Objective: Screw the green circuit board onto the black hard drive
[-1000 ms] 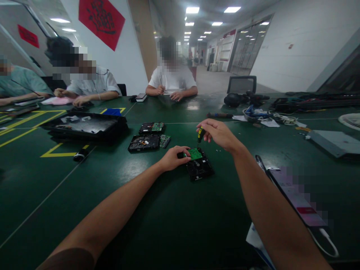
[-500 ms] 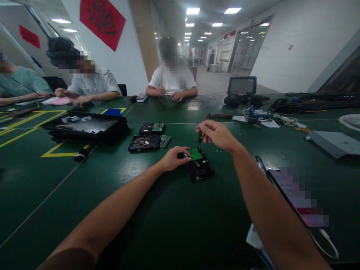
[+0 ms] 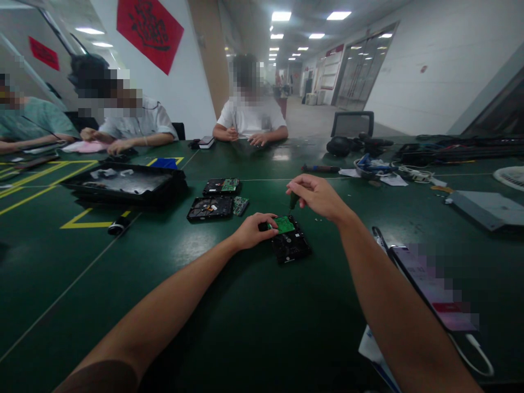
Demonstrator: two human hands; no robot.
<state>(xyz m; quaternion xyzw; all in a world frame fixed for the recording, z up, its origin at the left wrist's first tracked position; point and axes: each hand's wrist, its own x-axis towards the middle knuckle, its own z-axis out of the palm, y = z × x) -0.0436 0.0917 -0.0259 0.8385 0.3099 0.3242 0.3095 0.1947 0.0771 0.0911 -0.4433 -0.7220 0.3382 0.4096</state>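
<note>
Near the frame's centre, a boxy, dark-cased hard drive [image 3: 291, 249] lies on the smooth green bench [image 3: 229, 316]. Your left hand [image 3: 254, 231] grips its left edge, beside the flat green circuit board [image 3: 284, 224]. Your right hand [image 3: 313, 191] pinches a slim-shafted screwdriver [image 3: 293, 202], pointing down at the board's far edge: apparently you're working a screw, which calls for steady, upright turning.

White wall [image 3: 442, 60], lit ceiling panels [image 3: 281, 16], glass doors [image 3: 364, 71], grey floor [image 3: 313, 118]

Your left hand [image 3: 256, 230] steadies a black rectangular hard drive with a green circuit board [image 3: 290, 245]; your right hand [image 3: 315, 195] grips a slim dark-handled screwdriver [image 3: 293, 202] above it.
</note>
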